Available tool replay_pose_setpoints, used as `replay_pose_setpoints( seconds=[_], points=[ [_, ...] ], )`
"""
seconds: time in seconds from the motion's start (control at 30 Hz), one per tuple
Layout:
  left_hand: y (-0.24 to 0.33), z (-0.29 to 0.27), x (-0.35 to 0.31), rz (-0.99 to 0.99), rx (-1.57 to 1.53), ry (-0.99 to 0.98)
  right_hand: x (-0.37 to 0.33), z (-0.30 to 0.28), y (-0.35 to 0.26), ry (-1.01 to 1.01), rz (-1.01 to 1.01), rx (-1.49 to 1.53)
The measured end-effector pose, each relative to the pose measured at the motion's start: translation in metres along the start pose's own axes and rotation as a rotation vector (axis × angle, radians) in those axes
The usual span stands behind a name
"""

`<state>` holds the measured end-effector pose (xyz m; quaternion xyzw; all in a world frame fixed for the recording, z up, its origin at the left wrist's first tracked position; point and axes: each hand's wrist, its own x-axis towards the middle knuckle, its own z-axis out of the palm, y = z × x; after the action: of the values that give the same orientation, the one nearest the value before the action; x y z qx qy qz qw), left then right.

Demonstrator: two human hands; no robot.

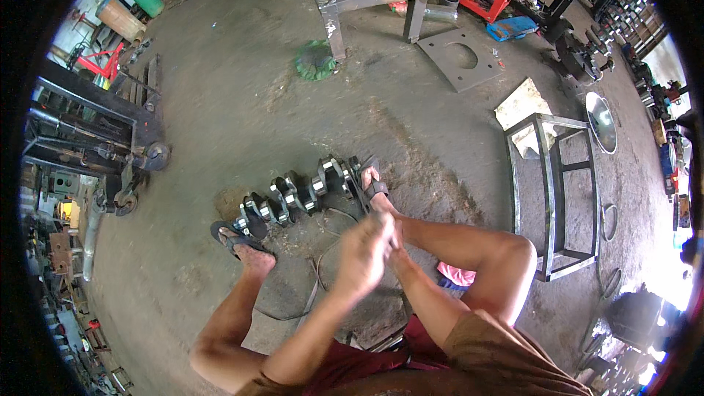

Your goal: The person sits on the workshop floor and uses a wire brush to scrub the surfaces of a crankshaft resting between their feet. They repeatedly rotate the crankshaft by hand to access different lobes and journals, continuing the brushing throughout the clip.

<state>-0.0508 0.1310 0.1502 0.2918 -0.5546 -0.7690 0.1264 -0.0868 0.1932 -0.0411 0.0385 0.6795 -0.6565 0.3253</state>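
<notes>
A crankshaft (292, 194) lies on the floor between my sandalled feet, its bright journals showing between dark webs. My left hand (364, 249) is closed and raised in front of me, near the crankshaft's right end. Right beside and partly behind it is my right hand (397, 233), its fingers mostly hidden by the left. Both hands are somewhat blurred, and whatever may be between them cannot be made out. A thin dark strap or cord (315, 292) lies in a loose curve on the floor below the crankshaft.
On the right stands an open metal frame (548, 198), with a shiny bowl (601, 123) behind it. A flat steel plate with a round hole (460, 77) lies ahead near a steel stand (331, 26). Heavy dark machinery (110, 128) is at left. A pink cloth (457, 274) lies by my right leg.
</notes>
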Motion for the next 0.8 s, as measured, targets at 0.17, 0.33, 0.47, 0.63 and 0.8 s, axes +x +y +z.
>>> replay_pose_setpoints(
  seconds=[0.17, 0.33, 0.47, 0.63, 0.8],
  points=[
    [-0.075, 0.008, -0.029, -0.066, 0.392, 0.095, -0.039, -0.022, 0.003, 0.018, 0.017, 0.288],
    [-0.095, -0.006, 0.001, -0.019, 0.339, 0.161, -0.074, -0.026, -0.034, 0.017, -0.104, -0.028],
    [-0.139, -0.026, 0.027, 0.003, 0.355, 0.183, -0.105, -0.051, -0.039, -0.015, 0.188, -0.327],
    [-0.201, -0.058, 0.08, 0.061, 0.486, 0.228, -0.154, -0.089, -0.025, 0.0, 0.021, -0.471],
    [-0.093, -0.081, 0.157, -0.138, 0.135, 0.204, -0.194, -0.103, -0.038, 0.047, 0.123, -0.491]
  ],
)
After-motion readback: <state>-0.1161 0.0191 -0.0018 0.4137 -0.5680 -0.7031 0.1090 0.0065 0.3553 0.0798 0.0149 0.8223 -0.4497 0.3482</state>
